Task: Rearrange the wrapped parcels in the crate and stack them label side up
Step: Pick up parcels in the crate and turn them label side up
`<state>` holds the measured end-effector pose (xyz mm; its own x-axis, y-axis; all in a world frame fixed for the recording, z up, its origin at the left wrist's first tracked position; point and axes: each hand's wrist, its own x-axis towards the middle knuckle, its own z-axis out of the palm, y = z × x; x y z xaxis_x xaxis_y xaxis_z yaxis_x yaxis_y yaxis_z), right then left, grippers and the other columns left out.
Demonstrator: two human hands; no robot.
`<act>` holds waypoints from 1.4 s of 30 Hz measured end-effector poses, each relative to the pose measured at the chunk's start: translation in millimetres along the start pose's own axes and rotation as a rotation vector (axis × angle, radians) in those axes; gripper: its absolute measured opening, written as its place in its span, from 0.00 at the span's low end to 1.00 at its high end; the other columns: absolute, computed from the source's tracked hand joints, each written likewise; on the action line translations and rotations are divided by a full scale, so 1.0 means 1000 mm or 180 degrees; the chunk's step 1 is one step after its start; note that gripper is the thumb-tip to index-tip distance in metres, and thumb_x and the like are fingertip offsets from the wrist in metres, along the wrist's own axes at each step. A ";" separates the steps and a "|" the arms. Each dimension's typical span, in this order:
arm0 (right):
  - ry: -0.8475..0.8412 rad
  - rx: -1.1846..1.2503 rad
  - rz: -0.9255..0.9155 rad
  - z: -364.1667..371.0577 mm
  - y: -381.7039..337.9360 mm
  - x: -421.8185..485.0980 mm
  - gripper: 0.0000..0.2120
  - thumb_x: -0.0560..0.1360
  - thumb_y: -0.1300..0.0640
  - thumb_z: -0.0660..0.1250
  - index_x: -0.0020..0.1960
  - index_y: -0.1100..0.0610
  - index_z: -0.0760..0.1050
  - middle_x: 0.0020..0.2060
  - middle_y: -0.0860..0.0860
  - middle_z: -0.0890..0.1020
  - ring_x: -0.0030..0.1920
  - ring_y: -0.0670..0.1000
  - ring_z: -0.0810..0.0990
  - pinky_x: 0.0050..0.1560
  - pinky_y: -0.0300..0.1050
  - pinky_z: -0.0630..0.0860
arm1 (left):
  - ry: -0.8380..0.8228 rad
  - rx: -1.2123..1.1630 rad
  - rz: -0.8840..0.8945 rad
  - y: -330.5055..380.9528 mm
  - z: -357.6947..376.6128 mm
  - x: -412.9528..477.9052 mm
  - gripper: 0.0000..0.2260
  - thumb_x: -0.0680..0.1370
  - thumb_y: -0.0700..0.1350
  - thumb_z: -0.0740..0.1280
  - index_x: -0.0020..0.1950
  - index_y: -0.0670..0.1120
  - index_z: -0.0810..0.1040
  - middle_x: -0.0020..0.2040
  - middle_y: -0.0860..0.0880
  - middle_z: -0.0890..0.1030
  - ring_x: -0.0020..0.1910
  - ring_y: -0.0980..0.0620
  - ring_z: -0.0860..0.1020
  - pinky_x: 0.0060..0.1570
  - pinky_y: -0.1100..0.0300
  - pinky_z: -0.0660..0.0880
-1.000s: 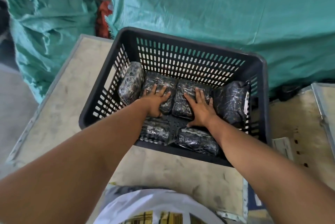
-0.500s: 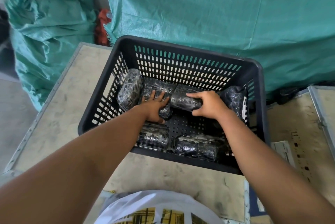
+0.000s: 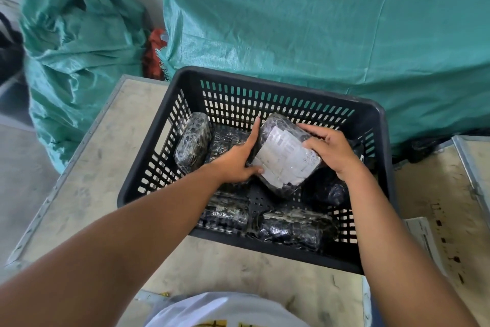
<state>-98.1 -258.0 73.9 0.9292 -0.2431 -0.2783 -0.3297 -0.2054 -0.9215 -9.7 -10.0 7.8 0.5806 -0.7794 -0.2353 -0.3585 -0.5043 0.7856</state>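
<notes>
A black slotted crate (image 3: 278,85) stands on a worn table and holds several parcels wrapped in black film. I hold one parcel (image 3: 285,157) lifted above the crate floor, its white label turned up toward me. My left hand (image 3: 238,159) grips its left side and my right hand (image 3: 328,149) grips its right side. Another parcel (image 3: 192,142) leans upright against the left wall, one (image 3: 225,138) lies beside it, and two (image 3: 226,214) (image 3: 294,228) lie along the near wall. A further dark parcel (image 3: 327,190) lies under my right wrist.
The beige table (image 3: 111,157) has a metal-edged rim on the left. Large green woven sacks (image 3: 318,43) (image 3: 77,48) stand behind the crate against the wall. A second metal-edged surface (image 3: 456,194) with a paper slip (image 3: 421,236) lies at the right.
Both hands lay flat on the parcels; my right hand then lifted one, my left hand joined it, and the parcel has been turned so its white label faces up.
</notes>
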 end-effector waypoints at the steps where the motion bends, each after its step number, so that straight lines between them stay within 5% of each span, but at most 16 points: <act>1: 0.0051 0.0053 0.0034 -0.001 0.000 0.003 0.20 0.64 0.47 0.73 0.53 0.31 0.85 0.57 0.41 0.86 0.58 0.49 0.85 0.46 0.36 0.82 | 0.0026 0.0017 0.0010 0.002 -0.002 0.002 0.56 0.77 0.46 0.74 0.72 0.70 0.24 0.38 0.50 0.85 0.27 0.61 0.80 0.37 0.63 0.75; 5: 0.0506 0.0330 0.0324 -0.003 0.014 0.008 0.14 0.74 0.48 0.75 0.59 0.38 0.84 0.60 0.47 0.85 0.60 0.50 0.83 0.54 0.57 0.83 | -0.0081 -0.0028 -0.0096 0.003 -0.007 0.000 0.51 0.79 0.49 0.71 0.73 0.72 0.28 0.66 0.40 0.80 0.35 0.63 0.80 0.59 0.46 0.76; 8: 0.0406 -0.0151 0.0171 0.003 0.023 0.007 0.20 0.72 0.49 0.79 0.63 0.40 0.81 0.59 0.36 0.79 0.61 0.42 0.77 0.63 0.51 0.75 | -0.0313 0.0142 -0.0260 0.000 -0.004 -0.005 0.41 0.81 0.56 0.65 0.74 0.74 0.32 0.72 0.45 0.75 0.43 0.55 0.80 0.50 0.52 0.76; 10: 0.0213 -0.0664 0.0123 0.014 0.027 0.005 0.33 0.66 0.50 0.83 0.69 0.44 0.78 0.60 0.36 0.75 0.63 0.44 0.74 0.65 0.47 0.71 | -0.0336 0.0180 -0.0347 0.001 -0.001 -0.005 0.39 0.81 0.59 0.65 0.75 0.74 0.34 0.73 0.45 0.73 0.47 0.50 0.81 0.48 0.54 0.75; 12: 0.0082 -0.1073 0.0140 0.026 0.031 0.003 0.47 0.62 0.51 0.86 0.76 0.49 0.71 0.69 0.47 0.71 0.69 0.52 0.70 0.70 0.52 0.71 | -0.0382 0.0181 -0.0371 0.001 0.002 -0.002 0.42 0.80 0.59 0.67 0.75 0.73 0.34 0.73 0.44 0.73 0.53 0.47 0.80 0.54 0.52 0.76; 16: -0.0062 -0.1459 0.0296 0.034 0.034 0.006 0.58 0.61 0.55 0.87 0.83 0.45 0.58 0.82 0.56 0.47 0.81 0.60 0.52 0.79 0.57 0.53 | -0.0328 0.0299 -0.0550 0.006 0.010 0.004 0.48 0.77 0.58 0.71 0.76 0.70 0.31 0.64 0.45 0.79 0.41 0.54 0.80 0.38 0.62 0.74; 21: -0.0088 -0.1757 0.0468 0.026 0.045 0.016 0.59 0.62 0.57 0.86 0.83 0.44 0.56 0.81 0.57 0.49 0.81 0.60 0.54 0.77 0.50 0.56 | -0.0341 0.0425 -0.0770 0.015 0.024 0.019 0.51 0.76 0.56 0.73 0.79 0.64 0.32 0.62 0.44 0.80 0.38 0.56 0.79 0.32 0.65 0.69; 25: 0.0050 -0.1801 0.0629 0.025 0.054 0.018 0.60 0.61 0.57 0.87 0.83 0.46 0.56 0.79 0.58 0.54 0.78 0.60 0.60 0.77 0.48 0.55 | -0.0412 0.0536 -0.0789 0.013 0.031 0.029 0.52 0.76 0.57 0.73 0.80 0.58 0.32 0.64 0.43 0.80 0.41 0.55 0.77 0.43 0.62 0.72; 31: -0.0208 -0.2361 0.1039 0.038 0.060 0.024 0.60 0.69 0.62 0.81 0.84 0.46 0.41 0.80 0.60 0.30 0.79 0.65 0.61 0.76 0.52 0.63 | -0.0513 0.0863 -0.0785 0.005 0.039 0.034 0.51 0.78 0.53 0.72 0.81 0.51 0.32 0.60 0.40 0.80 0.45 0.50 0.76 0.53 0.54 0.74; 36: -0.0156 -0.2432 0.1007 0.040 0.062 0.027 0.59 0.70 0.68 0.79 0.84 0.49 0.42 0.81 0.58 0.32 0.80 0.64 0.58 0.69 0.47 0.72 | -0.0355 0.0655 -0.0807 0.001 0.038 0.033 0.51 0.74 0.53 0.76 0.83 0.52 0.40 0.66 0.44 0.79 0.51 0.51 0.77 0.59 0.55 0.75; 39: -0.0226 -0.2588 0.0997 0.042 0.065 0.029 0.59 0.71 0.68 0.78 0.84 0.50 0.39 0.80 0.58 0.29 0.81 0.64 0.51 0.73 0.50 0.67 | -0.0358 0.0816 -0.0810 -0.002 0.040 0.033 0.50 0.74 0.55 0.75 0.83 0.51 0.43 0.70 0.43 0.74 0.62 0.46 0.76 0.66 0.52 0.72; 42: -0.0579 -0.2846 0.0959 0.046 0.074 0.029 0.53 0.76 0.69 0.72 0.83 0.54 0.37 0.78 0.57 0.27 0.80 0.66 0.36 0.79 0.59 0.59 | -0.0288 0.2120 -0.0969 -0.001 0.051 0.037 0.43 0.76 0.60 0.71 0.82 0.48 0.52 0.77 0.37 0.57 0.75 0.37 0.61 0.72 0.40 0.62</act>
<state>-88.2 -236.1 -14.8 0.7716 -0.2685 -0.5767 -0.4943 -0.8237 -0.2778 -25.1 -57.3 -31.4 0.6729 -0.5822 -0.4563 -0.5758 -0.7995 0.1709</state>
